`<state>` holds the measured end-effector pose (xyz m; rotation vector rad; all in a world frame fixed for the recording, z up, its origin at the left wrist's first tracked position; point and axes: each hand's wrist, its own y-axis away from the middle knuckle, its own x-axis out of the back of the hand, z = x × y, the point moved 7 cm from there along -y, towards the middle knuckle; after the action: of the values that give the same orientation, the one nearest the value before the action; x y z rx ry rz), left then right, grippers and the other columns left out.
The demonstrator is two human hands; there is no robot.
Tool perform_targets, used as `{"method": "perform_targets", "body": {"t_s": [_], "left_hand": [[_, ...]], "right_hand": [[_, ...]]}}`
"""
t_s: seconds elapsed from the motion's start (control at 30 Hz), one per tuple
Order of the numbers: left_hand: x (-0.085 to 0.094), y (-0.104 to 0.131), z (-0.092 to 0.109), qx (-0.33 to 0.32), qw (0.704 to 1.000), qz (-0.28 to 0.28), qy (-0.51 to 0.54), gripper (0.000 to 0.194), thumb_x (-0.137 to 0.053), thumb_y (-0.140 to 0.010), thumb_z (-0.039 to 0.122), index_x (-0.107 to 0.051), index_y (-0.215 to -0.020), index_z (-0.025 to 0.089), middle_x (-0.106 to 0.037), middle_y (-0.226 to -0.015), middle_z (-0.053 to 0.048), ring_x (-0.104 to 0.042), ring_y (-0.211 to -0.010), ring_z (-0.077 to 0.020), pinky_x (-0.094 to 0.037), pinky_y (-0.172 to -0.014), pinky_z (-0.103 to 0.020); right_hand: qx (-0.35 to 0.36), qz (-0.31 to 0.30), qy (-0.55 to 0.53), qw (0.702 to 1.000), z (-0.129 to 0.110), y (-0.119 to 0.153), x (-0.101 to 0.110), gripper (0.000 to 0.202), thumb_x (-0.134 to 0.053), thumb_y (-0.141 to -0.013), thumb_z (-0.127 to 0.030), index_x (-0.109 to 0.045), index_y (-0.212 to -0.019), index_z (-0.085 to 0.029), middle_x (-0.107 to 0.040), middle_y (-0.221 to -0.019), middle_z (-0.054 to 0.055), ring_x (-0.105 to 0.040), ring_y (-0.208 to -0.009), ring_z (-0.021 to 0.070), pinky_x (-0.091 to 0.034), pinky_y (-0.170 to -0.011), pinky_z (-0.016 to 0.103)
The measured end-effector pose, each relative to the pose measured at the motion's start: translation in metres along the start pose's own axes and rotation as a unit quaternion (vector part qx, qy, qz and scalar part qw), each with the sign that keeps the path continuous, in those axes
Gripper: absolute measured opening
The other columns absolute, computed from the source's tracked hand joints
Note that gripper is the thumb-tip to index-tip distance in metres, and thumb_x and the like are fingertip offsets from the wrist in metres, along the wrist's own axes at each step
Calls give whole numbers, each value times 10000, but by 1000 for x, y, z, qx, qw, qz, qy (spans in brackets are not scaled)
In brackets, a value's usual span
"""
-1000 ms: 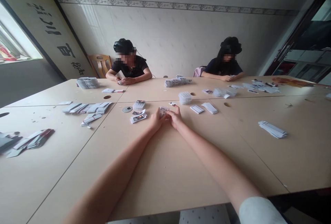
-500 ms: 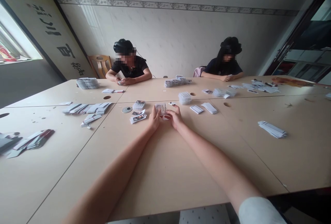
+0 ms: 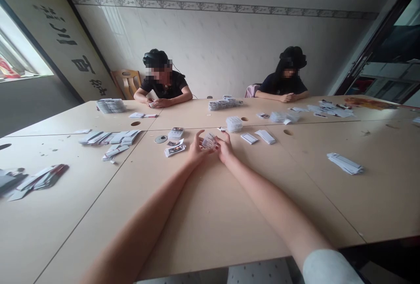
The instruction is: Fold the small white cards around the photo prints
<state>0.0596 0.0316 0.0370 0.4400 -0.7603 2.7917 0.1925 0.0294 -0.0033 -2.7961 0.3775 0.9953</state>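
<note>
A small clear plastic case with whitish, printed-looking contents is held tilted over the middle of the table. My right hand grips its right side between thumb and fingers. My left hand cradles it from the left and below, thumb raised away from it and fingers against it. To the left of my hands lie a stack of cards in clear cases and a few loose picture cards. A pile of clear plastic cases stands just beyond my right hand.
White card strips lie right of my hands, with another bundle farther right. Folded card pieces spread on the left. Two people sit across the table. Filled cases stand in rows near the far edge.
The case has turned and tilted between my hands. My left thumb has lifted off it and my left fingers have moved beneath. A red-and-white piece seen under it is now out of sight.
</note>
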Motion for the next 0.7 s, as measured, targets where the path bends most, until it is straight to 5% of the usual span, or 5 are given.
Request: {"method": "perform_targets", "body": {"t_s": [0.23, 0.37, 0.7], "left_hand": [[-6, -1, -1, 2, 999, -42, -28, 878, -796, -584, 227, -396, -1365, 221, -683, -971, -46, -649, -781, -177, -524, -670, -277], [-8, 1, 5, -20, 998, -56, -31, 737, -781, -594, 190, -461, -1257, 230, -686, -962, -29, -653, -768, -164, -517, -661, -256], [-2, 8, 24, -71, 979, 29, -187, 536, -730, -695, 172, -447, -1147, 233, -684, -1026, -51, -667, -893, -199, -507, -747, -298]], "right_hand": [[12, -11, -16, 1000, 3, -5, 2, 614, -758, -646, -287, -408, -1150, -290, -653, -723, -52, -673, -691, 172, -551, -625, 312], [10, -20, -15, 1000, 4, -5, 0, 622, -776, -629, -281, -406, -1130, -280, -650, -739, -53, -670, -690, 165, -547, -618, 296], [-68, -80, -12, 994, 4, 8, -17, 609, -713, -582, -165, -431, -1115, -252, -665, -754, -47, -612, -637, 135, -424, -497, 200]]}}
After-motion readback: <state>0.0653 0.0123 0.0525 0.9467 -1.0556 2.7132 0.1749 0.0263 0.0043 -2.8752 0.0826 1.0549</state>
